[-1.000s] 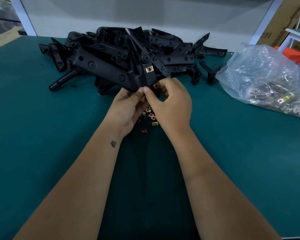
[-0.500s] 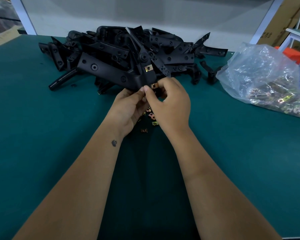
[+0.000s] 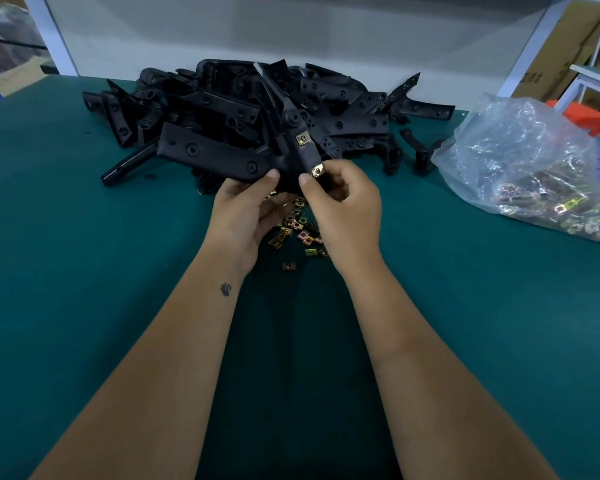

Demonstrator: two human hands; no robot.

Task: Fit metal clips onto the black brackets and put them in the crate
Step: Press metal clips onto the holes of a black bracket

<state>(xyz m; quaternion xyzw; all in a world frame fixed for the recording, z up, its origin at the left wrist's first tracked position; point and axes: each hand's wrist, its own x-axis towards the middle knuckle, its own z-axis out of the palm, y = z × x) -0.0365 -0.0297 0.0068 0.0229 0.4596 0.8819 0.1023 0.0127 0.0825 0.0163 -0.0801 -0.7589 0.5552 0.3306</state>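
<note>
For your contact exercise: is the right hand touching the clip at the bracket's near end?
Touching: the head view shows the right hand pinching that clip.

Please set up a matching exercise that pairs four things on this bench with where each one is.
Things:
1. held bracket
2. loose clips
3. plastic bag
4. bracket heap

Places:
A. far middle of the green mat
B. right side of the mat
C. on the mat beneath both hands
D. gripped by the left hand, right hand pinching a clip onto it

Pairs: 1-D, 2-C, 3-B, 4-A
</note>
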